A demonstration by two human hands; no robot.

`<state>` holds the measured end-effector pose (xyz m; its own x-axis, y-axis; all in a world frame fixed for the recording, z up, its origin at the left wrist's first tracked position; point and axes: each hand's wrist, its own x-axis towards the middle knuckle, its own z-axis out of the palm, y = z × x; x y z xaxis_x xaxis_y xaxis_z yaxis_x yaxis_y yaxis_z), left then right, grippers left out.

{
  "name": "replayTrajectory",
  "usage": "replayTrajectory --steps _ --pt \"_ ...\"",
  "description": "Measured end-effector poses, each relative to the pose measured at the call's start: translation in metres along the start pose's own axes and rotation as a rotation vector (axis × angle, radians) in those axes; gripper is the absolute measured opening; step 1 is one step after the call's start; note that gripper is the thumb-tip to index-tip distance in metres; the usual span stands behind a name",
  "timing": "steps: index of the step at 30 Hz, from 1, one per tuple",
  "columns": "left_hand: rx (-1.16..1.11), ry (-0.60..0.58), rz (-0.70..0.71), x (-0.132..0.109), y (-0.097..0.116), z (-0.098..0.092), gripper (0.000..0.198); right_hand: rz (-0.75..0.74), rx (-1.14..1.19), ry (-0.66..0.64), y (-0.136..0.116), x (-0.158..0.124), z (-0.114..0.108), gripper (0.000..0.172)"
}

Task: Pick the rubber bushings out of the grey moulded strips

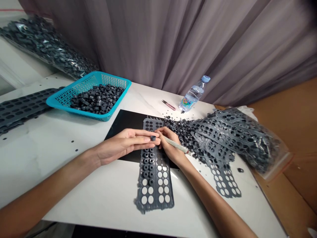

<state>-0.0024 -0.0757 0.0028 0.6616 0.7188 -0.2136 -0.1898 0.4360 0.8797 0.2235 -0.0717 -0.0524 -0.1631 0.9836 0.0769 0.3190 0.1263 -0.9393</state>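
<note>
Over the middle of the table, my left hand (126, 142) is closed, pinching a small dark grey rubber bushing (153, 138) at its fingertips. My right hand (171, 140) grips a pale pen-like tool (176, 144), its tip hidden by the fingers close to the bushing. Beneath both hands lies a dark rubber sheet (155, 191) with rows of round holes. Several bushings (146, 167) still sit in its left rows, while its near holes show white tabletop. The sheet's far end rests on a black mat (126, 120).
A turquoise basket (99, 115) of bushings stands at back left, before a full clear bag (47, 46). More holed sheets (22, 102) lie left. To the right are a scrap pile (183, 132) and a bag of sheets (242, 138). A water bottle (193, 96) and pink snips (169, 105) stand behind.
</note>
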Motion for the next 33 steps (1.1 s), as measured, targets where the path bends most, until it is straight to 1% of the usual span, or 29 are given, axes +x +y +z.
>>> replayTrajectory --steps 6,11,17,24,33 --pt "-0.002 -0.013 -0.004 -0.0001 0.0006 0.0 0.034 -0.01 0.007 0.002 0.0013 0.0003 0.0006 0.032" --pt "0.005 -0.046 0.021 -0.0002 0.0019 0.001 0.035 -0.005 0.015 0.004 -0.0018 -0.0004 0.0 0.031" --pt "0.027 -0.062 0.031 -0.0009 0.0039 0.0029 0.034 -0.004 0.022 0.007 -0.0041 -0.001 -0.0007 0.027" --pt "0.032 -0.069 0.02 -0.0017 0.0038 0.0032 0.034 -0.019 -0.015 -0.001 0.0001 -0.0004 -0.0013 0.03" --pt "0.046 -0.076 0.022 -0.0013 0.0048 0.0038 0.035 -0.021 -0.012 0.006 -0.0035 -0.0001 -0.0008 0.031"
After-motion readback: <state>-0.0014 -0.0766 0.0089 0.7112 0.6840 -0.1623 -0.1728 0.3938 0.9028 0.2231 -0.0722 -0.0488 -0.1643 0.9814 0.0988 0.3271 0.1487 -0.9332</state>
